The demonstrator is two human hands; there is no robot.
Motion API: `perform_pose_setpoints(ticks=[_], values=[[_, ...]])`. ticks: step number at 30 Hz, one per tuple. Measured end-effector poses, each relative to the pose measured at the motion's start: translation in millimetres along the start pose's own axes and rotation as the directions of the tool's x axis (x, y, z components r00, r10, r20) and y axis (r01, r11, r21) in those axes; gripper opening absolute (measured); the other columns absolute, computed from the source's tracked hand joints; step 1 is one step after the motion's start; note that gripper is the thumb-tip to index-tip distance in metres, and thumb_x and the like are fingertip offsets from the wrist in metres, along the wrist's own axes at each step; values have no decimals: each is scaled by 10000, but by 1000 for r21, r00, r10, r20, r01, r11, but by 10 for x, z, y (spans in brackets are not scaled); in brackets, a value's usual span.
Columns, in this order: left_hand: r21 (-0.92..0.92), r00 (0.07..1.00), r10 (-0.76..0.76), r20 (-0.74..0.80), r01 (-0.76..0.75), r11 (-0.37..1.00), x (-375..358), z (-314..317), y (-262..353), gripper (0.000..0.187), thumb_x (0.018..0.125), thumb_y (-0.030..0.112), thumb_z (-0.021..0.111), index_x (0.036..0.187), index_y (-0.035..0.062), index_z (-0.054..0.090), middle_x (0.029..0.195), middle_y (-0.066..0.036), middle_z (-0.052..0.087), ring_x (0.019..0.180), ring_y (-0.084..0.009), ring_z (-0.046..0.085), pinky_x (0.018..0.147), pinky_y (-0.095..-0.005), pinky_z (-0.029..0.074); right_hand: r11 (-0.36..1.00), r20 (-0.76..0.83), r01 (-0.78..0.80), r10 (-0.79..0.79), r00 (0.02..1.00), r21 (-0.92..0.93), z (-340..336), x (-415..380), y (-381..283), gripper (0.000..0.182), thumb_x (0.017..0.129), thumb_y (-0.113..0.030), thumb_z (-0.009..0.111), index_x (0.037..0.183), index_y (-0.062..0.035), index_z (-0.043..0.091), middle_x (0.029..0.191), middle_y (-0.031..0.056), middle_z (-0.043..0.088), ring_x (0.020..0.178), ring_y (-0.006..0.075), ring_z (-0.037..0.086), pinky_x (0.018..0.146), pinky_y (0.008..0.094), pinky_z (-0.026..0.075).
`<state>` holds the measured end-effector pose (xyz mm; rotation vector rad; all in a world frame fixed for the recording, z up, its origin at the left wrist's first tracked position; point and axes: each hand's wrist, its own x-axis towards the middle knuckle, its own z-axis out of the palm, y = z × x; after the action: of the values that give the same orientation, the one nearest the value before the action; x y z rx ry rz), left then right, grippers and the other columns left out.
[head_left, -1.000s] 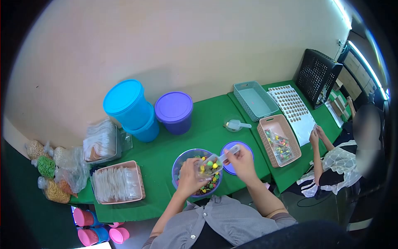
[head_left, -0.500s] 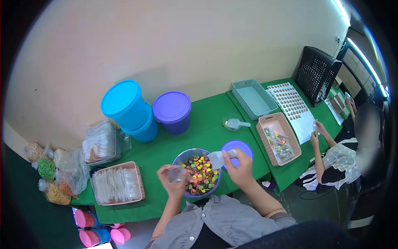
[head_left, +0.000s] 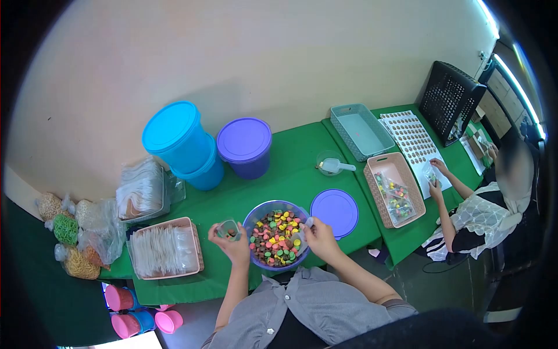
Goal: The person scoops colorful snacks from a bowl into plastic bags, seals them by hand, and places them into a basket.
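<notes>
My left hand (head_left: 235, 247) is closed around a small clear plastic pouch (head_left: 227, 229). The pouch's mouth is open, and a few brown pieces show inside. It is held just left of a purple-rimmed bowl (head_left: 250, 220) filled with colourful round candies (head_left: 276, 239) in brown, pink, yellow and green. My right hand (head_left: 324, 241) grips a translucent plastic scoop (head_left: 303, 238) over the bowl's right side. The scoop's blade is down among the candies, so part of it is hidden.
A purple lid (head_left: 334, 213) lies right of the bowl. To the left is a pink basket of flat pouches (head_left: 165, 253). Lidded buckets (head_left: 244, 145) stand behind. A second scoop (head_left: 337, 166) rests in a clear bowl. At right, a co-worker's hands (head_left: 437, 177) hold a pouch near a basket (head_left: 386, 166).
My right hand has lowered the scoop from above the bowl's rim into the candies. My left hand has moved left, away from the bowl, with the pouch. The co-worker's hands have shifted.
</notes>
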<state>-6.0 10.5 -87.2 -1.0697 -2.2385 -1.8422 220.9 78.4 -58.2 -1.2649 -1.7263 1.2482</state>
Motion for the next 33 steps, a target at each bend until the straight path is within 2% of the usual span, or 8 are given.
perform_pose_setpoints(ticks=[5,7,13,20,22,25,32,33], values=[[0,995,-97,30,97,995,-66,1,-9,646,766,79,727,1253,18,307,1198,-184,367,1111,-316,415,937,-425,369,997,157,4,-16,987,72,-40,-44,43,182,922,-140,592,952,33,545,699,148,635,608,197,630,556,333,477],[24,997,-63,41,62,998,-76,-11,-41,632,777,26,705,1265,55,305,1212,-172,371,1112,-262,435,770,-346,455,996,227,79,-85,970,38,-9,-54,8,174,929,-136,585,960,30,543,720,140,644,617,184,628,564,321,484],[11,995,-76,60,75,997,-69,-9,-104,633,773,17,702,1269,54,311,1200,-166,376,1096,-258,441,781,-337,454,934,297,-69,-41,954,351,409,-152,58,151,960,-136,556,951,15,551,765,64,636,642,111,601,588,260,486],[134,996,-77,52,69,989,-80,-23,152,648,739,22,712,1266,47,337,1221,-180,385,1147,-323,386,910,-424,398,835,268,-259,139,953,486,528,15,204,183,967,-140,543,1024,30,580,812,87,650,667,144,643,578,257,540],[301,992,81,93,-105,948,-65,-14,149,721,648,37,742,1257,49,358,1199,-152,427,1184,-361,372,1063,-529,248,815,257,-291,180,949,501,481,107,215,190,969,-150,542,1021,29,577,810,91,651,656,149,644,574,259,540],[194,985,115,127,-138,971,-46,38,213,738,622,53,760,1250,55,373,1187,-143,446,1192,-366,365,1089,-565,170,781,229,-312,220,948,541,355,252,209,186,970,-188,547,987,-2,555,803,94,653,665,144,645,595,250,537],[168,980,96,176,-126,978,128,-43,476,712,604,80,792,1213,46,424,1175,-135,476,1139,-344,423,1020,-488,296,662,0,-186,270,963,726,52,454,58,175,962,-198,560,889,-43,526,687,65,634,530,108,598,508,217,485],[193,945,82,316,-149,970,197,-99,526,699,601,98,801,1198,44,442,1153,-129,494,1112,-329,449,985,-462,323,662,-2,-184,270,963,726,33,460,49,175,962,-198,560,889,-43,526,687,65,634,530,108,598,508,217,485]])
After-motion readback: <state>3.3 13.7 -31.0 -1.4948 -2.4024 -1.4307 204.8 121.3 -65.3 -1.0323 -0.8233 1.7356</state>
